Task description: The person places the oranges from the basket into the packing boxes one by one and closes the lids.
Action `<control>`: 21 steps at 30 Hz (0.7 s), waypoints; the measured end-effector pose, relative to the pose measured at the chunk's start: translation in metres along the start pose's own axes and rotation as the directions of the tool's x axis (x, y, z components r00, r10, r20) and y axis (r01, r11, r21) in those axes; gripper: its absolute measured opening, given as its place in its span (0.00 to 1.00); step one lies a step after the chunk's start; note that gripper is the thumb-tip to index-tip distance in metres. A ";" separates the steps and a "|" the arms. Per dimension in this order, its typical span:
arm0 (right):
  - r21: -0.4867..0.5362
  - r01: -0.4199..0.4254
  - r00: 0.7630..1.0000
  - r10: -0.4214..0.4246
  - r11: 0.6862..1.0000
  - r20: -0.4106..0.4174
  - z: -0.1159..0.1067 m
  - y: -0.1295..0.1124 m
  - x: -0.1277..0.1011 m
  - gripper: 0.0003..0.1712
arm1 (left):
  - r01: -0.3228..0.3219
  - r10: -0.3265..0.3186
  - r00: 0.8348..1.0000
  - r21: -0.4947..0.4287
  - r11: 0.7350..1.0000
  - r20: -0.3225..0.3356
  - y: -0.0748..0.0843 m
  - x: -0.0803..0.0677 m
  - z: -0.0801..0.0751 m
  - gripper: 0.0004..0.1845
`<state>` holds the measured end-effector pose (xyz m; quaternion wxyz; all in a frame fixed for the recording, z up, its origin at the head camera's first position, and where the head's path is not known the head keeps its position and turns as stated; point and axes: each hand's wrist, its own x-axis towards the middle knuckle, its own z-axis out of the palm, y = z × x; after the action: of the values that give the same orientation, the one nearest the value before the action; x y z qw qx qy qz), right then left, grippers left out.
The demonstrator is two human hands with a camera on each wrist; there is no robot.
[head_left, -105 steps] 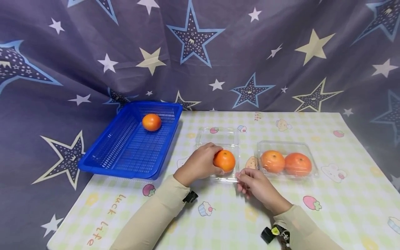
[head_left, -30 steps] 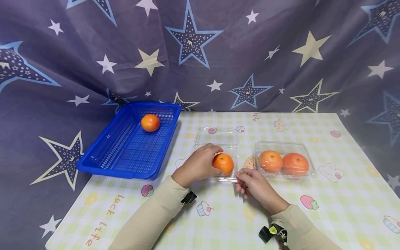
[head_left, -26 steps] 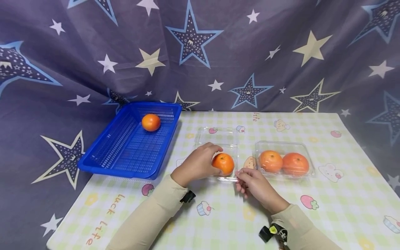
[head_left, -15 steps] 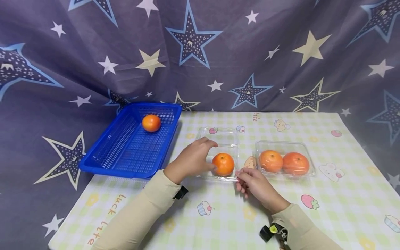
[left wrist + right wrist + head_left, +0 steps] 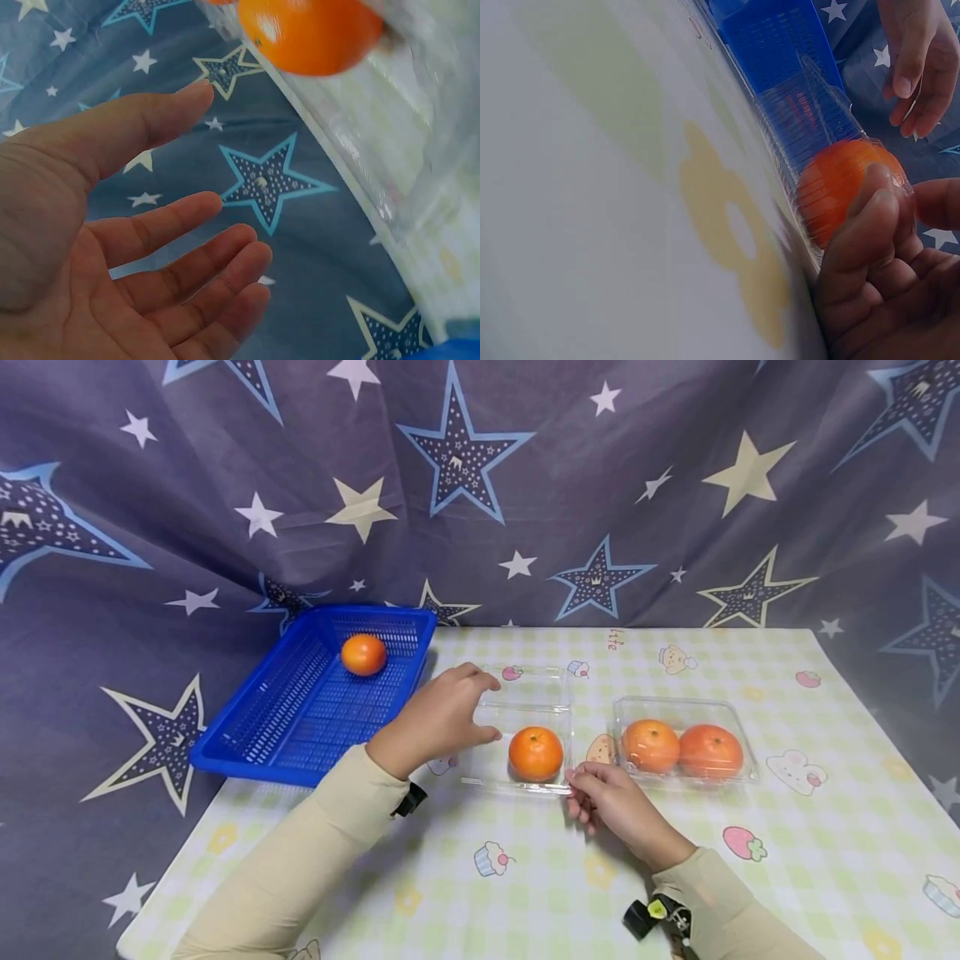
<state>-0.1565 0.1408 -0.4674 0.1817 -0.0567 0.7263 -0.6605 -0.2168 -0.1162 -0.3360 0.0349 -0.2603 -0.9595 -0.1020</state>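
The left hand hovered with its fingers loosely spread and held nothing, just left of the open clear box, over the gap between that box and the blue basket. The left wrist view showed the same palm bare, fingers relaxed. An orange sat alone in the near half of the open clear box, apart from the left hand. The right hand rested on the counter with curled fingers pinching the box's near right corner, the fingertips pressed against the plastic beside the orange. To the right stood a second clear box with two oranges side by side. Another orange lay at the far end of the blue basket on the left.
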 end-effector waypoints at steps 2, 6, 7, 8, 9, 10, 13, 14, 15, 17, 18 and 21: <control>0.000 -0.001 1.000 0.001 1.000 0.000 0.000 0.000 0.000 0.19 | 0.013 -0.013 1.000 0.011 1.000 -0.005 -0.004 0.000 -0.003 0.33; 0.000 -0.001 1.000 0.001 1.000 -0.001 0.000 0.000 0.000 0.19 | 0.031 -0.031 0.999 0.022 0.999 -0.037 -0.013 0.001 -0.010 0.33; 0.001 -0.001 1.000 0.001 1.000 -0.001 0.000 0.000 0.000 0.19 | 0.035 -0.034 0.998 0.022 0.999 -0.046 -0.016 0.001 -0.011 0.33; 0.001 0.000 1.000 0.000 1.000 -0.001 0.000 0.000 0.000 0.19 | 0.035 -0.033 0.998 0.022 0.999 -0.056 -0.018 0.001 -0.014 0.33; 0.001 0.001 1.000 -0.001 1.000 -0.001 0.000 0.000 0.000 0.19 | 0.038 -0.036 0.997 0.023 0.999 -0.064 -0.021 0.000 -0.015 0.33; 0.001 0.001 1.000 -0.001 1.000 -0.001 0.000 0.000 0.000 0.19 | 0.041 -0.039 0.997 0.024 0.999 -0.071 -0.023 0.000 -0.017 0.33; 0.005 0.002 1.000 -0.002 1.000 0.001 0.000 0.000 0.000 0.18 | 0.065 -0.062 0.995 0.038 0.997 -0.082 -0.030 -0.001 -0.023 0.33; 0.006 0.002 1.000 -0.002 1.000 0.001 0.000 0.000 0.000 0.18 | 0.076 -0.072 0.994 0.045 0.996 -0.083 -0.032 -0.001 -0.025 0.33; 0.006 0.003 1.000 -0.003 1.000 0.001 -0.001 0.000 0.000 0.18 | 0.089 -0.084 0.993 0.054 0.995 -0.083 -0.034 -0.002 -0.026 0.33; 0.006 0.004 1.000 -0.004 1.000 0.001 -0.001 0.000 0.000 0.18 | 0.113 -0.107 0.991 0.065 0.991 -0.085 -0.039 -0.002 -0.029 0.34; 0.004 0.004 1.000 -0.004 1.000 0.001 -0.001 0.000 0.000 0.19 | 0.123 -0.117 0.989 0.071 0.990 -0.087 -0.042 -0.002 -0.029 0.34; 0.002 0.005 1.000 -0.005 1.000 -0.001 -0.001 0.001 0.000 0.19 | 0.153 -0.148 0.985 0.064 0.986 -0.086 -0.050 -0.003 -0.032 0.34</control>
<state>-0.1569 0.1418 -0.4680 0.1799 -0.0581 0.7256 -0.6616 -0.2394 -0.1667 -0.3136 0.0754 -0.1813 -0.9772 -0.0810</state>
